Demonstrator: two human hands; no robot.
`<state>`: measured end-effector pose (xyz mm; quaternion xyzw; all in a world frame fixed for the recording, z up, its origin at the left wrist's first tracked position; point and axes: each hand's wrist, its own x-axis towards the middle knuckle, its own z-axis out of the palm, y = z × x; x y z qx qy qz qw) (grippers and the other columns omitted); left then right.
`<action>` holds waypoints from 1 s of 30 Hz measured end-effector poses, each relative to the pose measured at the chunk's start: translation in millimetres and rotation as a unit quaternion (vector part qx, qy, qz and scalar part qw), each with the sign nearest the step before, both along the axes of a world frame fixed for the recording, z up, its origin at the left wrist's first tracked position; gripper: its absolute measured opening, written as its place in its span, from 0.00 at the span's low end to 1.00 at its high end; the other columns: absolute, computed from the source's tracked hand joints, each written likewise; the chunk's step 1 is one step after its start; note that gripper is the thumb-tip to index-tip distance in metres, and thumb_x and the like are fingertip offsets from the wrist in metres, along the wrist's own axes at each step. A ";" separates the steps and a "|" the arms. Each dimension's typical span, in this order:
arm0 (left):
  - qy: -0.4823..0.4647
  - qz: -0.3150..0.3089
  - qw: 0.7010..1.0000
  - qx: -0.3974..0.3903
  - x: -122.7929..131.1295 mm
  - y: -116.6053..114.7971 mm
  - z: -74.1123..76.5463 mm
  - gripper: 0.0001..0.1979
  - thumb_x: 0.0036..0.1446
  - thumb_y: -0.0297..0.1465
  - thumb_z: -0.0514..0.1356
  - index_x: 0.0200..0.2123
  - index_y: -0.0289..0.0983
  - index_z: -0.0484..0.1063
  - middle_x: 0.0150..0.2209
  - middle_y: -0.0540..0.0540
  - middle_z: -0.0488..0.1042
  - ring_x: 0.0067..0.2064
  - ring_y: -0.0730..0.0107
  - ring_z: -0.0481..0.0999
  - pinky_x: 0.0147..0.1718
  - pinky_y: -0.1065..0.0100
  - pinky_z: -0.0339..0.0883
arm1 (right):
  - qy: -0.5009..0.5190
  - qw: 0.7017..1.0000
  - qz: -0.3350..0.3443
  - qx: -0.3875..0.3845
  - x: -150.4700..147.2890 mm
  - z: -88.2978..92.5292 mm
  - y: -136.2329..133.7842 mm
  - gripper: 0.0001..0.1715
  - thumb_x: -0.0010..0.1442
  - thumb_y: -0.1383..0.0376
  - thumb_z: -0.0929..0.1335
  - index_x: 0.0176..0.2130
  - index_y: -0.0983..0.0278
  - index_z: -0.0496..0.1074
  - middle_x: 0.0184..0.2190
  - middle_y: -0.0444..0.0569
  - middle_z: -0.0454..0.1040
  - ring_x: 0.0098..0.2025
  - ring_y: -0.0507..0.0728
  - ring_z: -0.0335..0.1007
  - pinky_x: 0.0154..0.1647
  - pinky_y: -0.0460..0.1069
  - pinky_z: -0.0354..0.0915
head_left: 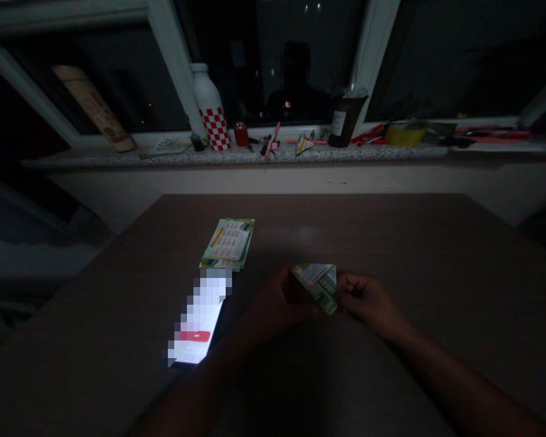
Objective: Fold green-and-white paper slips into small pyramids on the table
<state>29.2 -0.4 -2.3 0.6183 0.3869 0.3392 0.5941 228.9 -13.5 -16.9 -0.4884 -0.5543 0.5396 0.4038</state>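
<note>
A printed sheet of paper (317, 283), green and white, is folded into a pointed, triangular shape just above the table. My left hand (284, 300) grips its left side, the fingers partly lost in shadow. At its right edge my right hand (361, 298) is closed, fingertips pinching the paper. Left of my hands a stack of printed leaflets (230, 240) lies on the table, calendar-like grids on the top one. A phone (199, 321) with a bright, partly blurred screen rests just in front of the stack, beside my left forearm.
The brown table (414, 243) reaches to the wall under a window. Along the granite sill (164, 158) stand a red-and-white checked bottle (215, 115), a tan tumbler (95, 109), a small red jar (241, 135), a dark cup (344, 121), pens and a yellow container (404, 135).
</note>
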 end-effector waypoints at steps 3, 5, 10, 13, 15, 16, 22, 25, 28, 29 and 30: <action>0.110 0.006 0.991 0.078 -6.8 1.5 4.9 0.35 0.42 0.25 0.67 0.55 0.40 0.60 0.50 0.43 0.71 0.48 0.62 0.72 0.46 0.60 0.66 | -0.044 0.999 0.014 0.010 9.2 -2.2 5.6 0.04 0.49 0.66 0.68 0.27 0.66 0.71 0.20 0.42 0.69 0.21 0.49 0.61 0.23 0.44 0.56; 0.189 -0.002 0.974 0.127 -7.3 0.3 6.2 0.31 0.45 0.26 0.64 0.54 0.41 0.62 0.49 0.44 0.71 0.47 0.62 0.72 0.46 0.61 0.65 | -0.082 0.996 0.019 0.028 12.9 -4.8 7.9 0.05 0.51 0.66 0.67 0.30 0.66 0.72 0.22 0.42 0.70 0.23 0.50 0.63 0.25 0.45 0.58; 0.353 -0.023 0.907 0.229 -5.5 -2.3 2.2 0.20 0.49 0.30 0.62 0.48 0.40 0.67 0.46 0.45 0.72 0.44 0.60 0.72 0.44 0.61 0.64 | -0.168 0.980 0.027 0.101 17.2 -13.0 9.6 0.06 0.54 0.69 0.65 0.34 0.64 0.72 0.23 0.42 0.70 0.25 0.51 0.66 0.27 0.46 0.60; 0.395 -0.039 0.877 0.271 -6.8 -1.0 -1.1 0.17 0.50 0.31 0.61 0.45 0.39 0.68 0.44 0.45 0.72 0.43 0.60 0.72 0.41 0.63 0.64 | -0.232 0.959 0.052 0.153 16.9 -11.9 8.2 0.07 0.55 0.70 0.65 0.34 0.63 0.72 0.27 0.44 0.73 0.28 0.53 0.68 0.31 0.47 0.63; 0.413 -0.046 0.865 0.280 -7.5 0.2 -2.1 0.15 0.51 0.32 0.60 0.44 0.39 0.69 0.42 0.45 0.72 0.42 0.61 0.72 0.40 0.65 0.64 | -0.261 0.944 0.073 0.186 15.0 -8.1 6.1 0.07 0.56 0.70 0.65 0.33 0.62 0.73 0.29 0.45 0.74 0.30 0.54 0.69 0.31 0.48 0.63; 0.422 -0.047 0.861 0.280 -7.6 0.7 -2.3 0.14 0.51 0.32 0.60 0.44 0.39 0.69 0.42 0.45 0.72 0.42 0.61 0.72 0.39 0.65 0.64 | -0.270 0.938 0.083 0.200 13.7 -5.9 4.9 0.06 0.56 0.70 0.66 0.33 0.62 0.73 0.30 0.46 0.74 0.30 0.54 0.69 0.31 0.47 0.63; 0.438 -0.049 0.849 0.292 -7.4 0.7 -0.8 0.12 0.53 0.32 0.59 0.43 0.39 0.69 0.41 0.45 0.71 0.42 0.62 0.71 0.40 0.65 0.63 | -0.313 0.905 0.141 0.253 9.1 0.1 0.9 0.09 0.51 0.70 0.71 0.36 0.61 0.74 0.36 0.48 0.73 0.38 0.57 0.69 0.39 0.50 0.65; 0.439 -0.058 0.843 0.304 -8.7 0.6 1.1 0.12 0.54 0.33 0.59 0.42 0.38 0.70 0.41 0.45 0.70 0.42 0.62 0.70 0.40 0.65 0.63 | -0.338 0.886 0.161 0.272 9.4 -0.1 1.5 0.10 0.55 0.71 0.68 0.39 0.61 0.74 0.37 0.49 0.72 0.40 0.57 0.69 0.42 0.51 0.65; 0.450 -0.072 0.832 0.317 -9.6 1.4 1.5 0.09 0.55 0.33 0.59 0.39 0.37 0.72 0.40 0.45 0.70 0.42 0.62 0.70 0.40 0.66 0.63 | -0.351 0.872 0.181 0.290 8.9 1.5 0.9 0.10 0.58 0.71 0.66 0.40 0.61 0.75 0.37 0.50 0.72 0.41 0.57 0.69 0.43 0.51 0.65; 0.454 -0.075 0.828 0.321 -9.8 1.8 1.1 0.09 0.55 0.33 0.58 0.39 0.37 0.72 0.39 0.45 0.70 0.42 0.62 0.70 0.40 0.66 0.63 | -0.352 0.869 0.183 0.296 8.4 2.2 0.4 0.10 0.59 0.71 0.66 0.39 0.61 0.75 0.37 0.50 0.72 0.41 0.57 0.68 0.43 0.51 0.65; 0.457 -0.078 0.825 0.324 -9.8 2.3 0.4 0.08 0.55 0.33 0.58 0.38 0.37 0.72 0.39 0.45 0.70 0.42 0.62 0.70 0.40 0.66 0.63 | -0.352 0.868 0.183 0.300 8.0 2.7 -0.1 0.10 0.59 0.70 0.65 0.39 0.62 0.75 0.36 0.50 0.72 0.41 0.57 0.68 0.43 0.51 0.65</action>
